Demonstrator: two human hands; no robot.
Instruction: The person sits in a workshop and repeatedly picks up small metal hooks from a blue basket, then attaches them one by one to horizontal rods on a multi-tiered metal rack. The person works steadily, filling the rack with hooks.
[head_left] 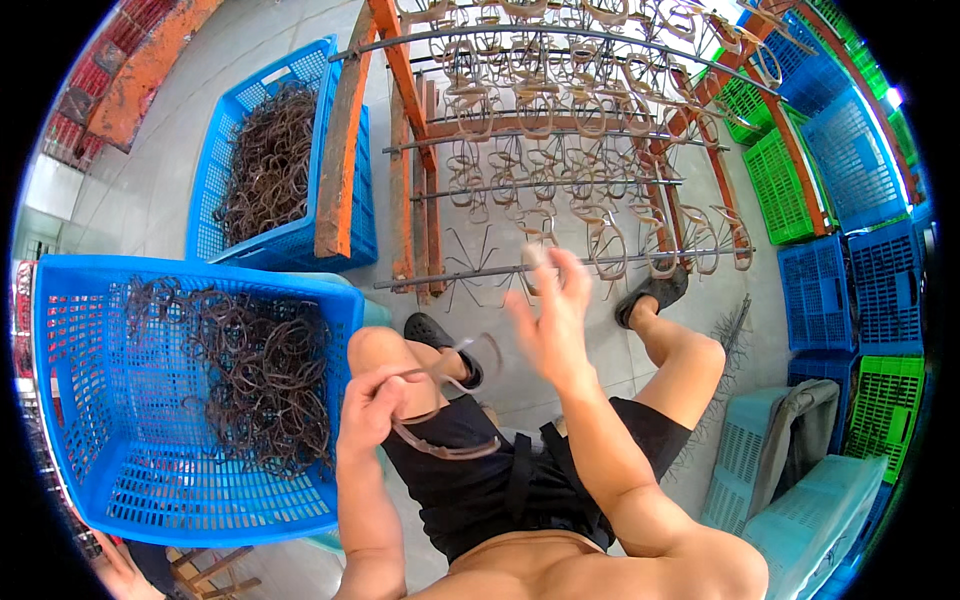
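Far left, a blue basket (200, 500) sits part-filled with dark strips (270, 370). Now the left hand (372, 403), wrist up, grips a brownish loop (455, 453) over the thigh. Ahead, bare hooks (466, 264) on the lowest rod (425, 279) suggest unfinished work; hung loops (607, 240) crowd the rods above. And the right hand (550, 315), raised before that rod, blurs, its fingers parted.
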